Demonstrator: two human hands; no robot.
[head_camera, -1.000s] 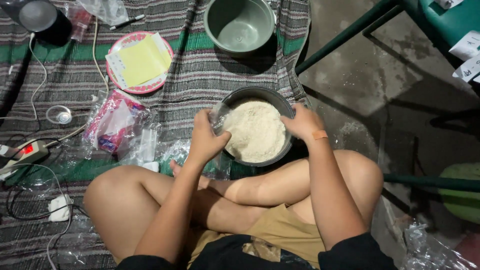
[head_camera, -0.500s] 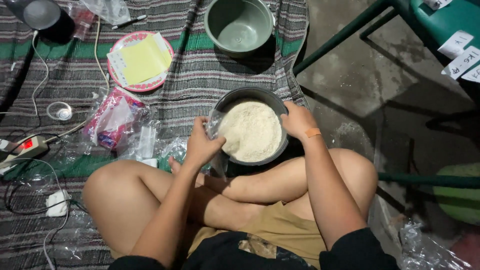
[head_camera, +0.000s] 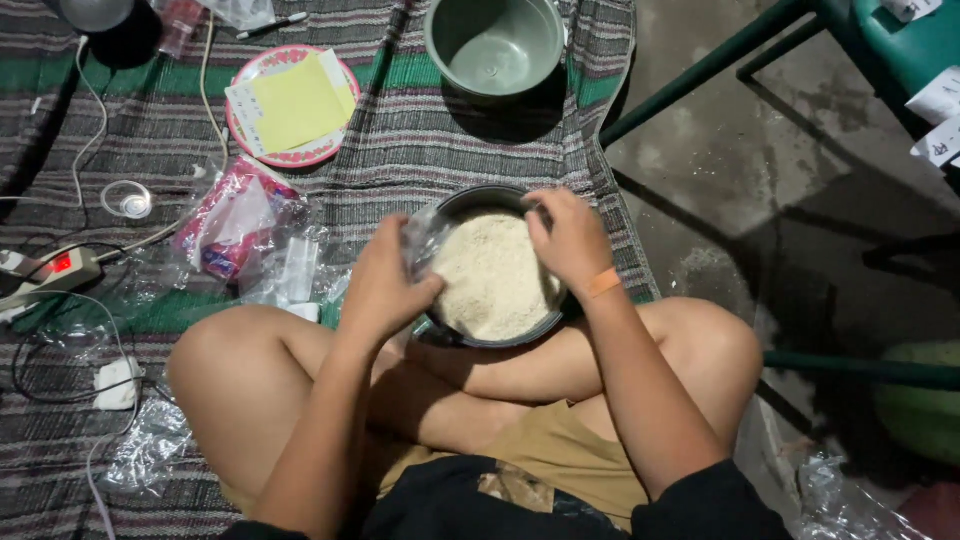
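Both hands slid lower: my left hand (head_camera: 385, 285) pinches the clear plastic bag (head_camera: 425, 232) at the dark bowl (head_camera: 470, 200) of rice (head_camera: 492, 275) by my crossed legs; my right hand (head_camera: 570, 235) grips its far rim. Tilting could spill grains onto the striped mat (head_camera: 400, 140).

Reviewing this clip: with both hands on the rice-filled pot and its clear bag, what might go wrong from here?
1. The pot of white rice is nearly full and rests by the crossed legs; a knee shift might tip grains onto the striped mat.
2. The left hand grips thin clear plastic at the rim; it may slip or tear.
3. A lit power strip and cables lie close by, where spilled grains could scatter.
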